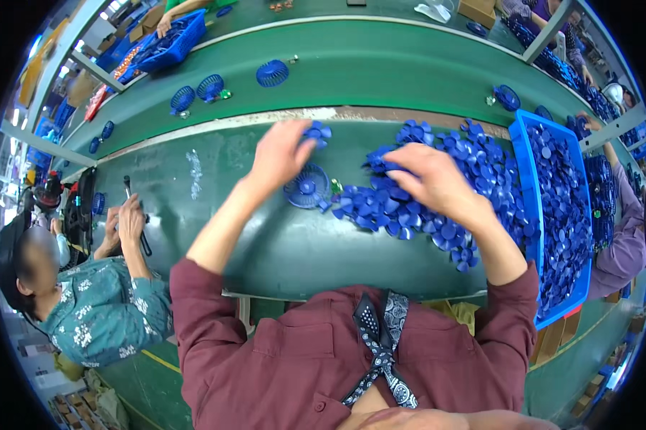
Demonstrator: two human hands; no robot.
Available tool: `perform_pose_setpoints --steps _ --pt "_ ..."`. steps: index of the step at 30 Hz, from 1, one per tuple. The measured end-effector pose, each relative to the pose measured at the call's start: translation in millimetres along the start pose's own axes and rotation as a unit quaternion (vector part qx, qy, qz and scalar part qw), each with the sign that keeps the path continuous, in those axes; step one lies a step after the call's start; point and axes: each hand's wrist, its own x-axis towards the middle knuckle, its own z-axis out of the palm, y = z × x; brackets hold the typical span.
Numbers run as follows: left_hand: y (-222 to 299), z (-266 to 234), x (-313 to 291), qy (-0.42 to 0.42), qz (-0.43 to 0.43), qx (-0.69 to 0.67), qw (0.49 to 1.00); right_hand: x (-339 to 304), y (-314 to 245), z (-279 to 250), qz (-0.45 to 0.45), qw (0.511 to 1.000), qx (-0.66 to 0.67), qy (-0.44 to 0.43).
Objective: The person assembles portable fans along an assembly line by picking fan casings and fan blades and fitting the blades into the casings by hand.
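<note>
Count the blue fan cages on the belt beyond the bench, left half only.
5: one fan cage nearest centre; second and third leftward; fourth and fifth far left. Others may hide.

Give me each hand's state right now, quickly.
Left hand: closed on a blue fan blade.
Right hand: fingers at the pile of blue fan blades; whether it grips one cannot be told.

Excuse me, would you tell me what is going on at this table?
A person in a maroon shirt is handling small blue plastic fan blades at a dark green table. The left hand appears to hold one blade near a round, slatted blue housing; the right hand is at the loose pile's edge. More blades fill a bright blue rectangular bin.
</note>
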Motion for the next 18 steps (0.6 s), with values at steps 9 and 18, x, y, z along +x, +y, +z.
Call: perform_pose_setpoints --steps 9,18 --pt "-169.0 59.9 103.1 -0.037 -0.197 0.115 0.973 128.4 36.6 166.0 0.007 0.978 -0.122 -0.172" --pt "-183.1 87.9 128.9 -0.052 -0.261 0.040 0.963 126.5 7.8 123.7 0.041 0.980 -0.152 -0.121"
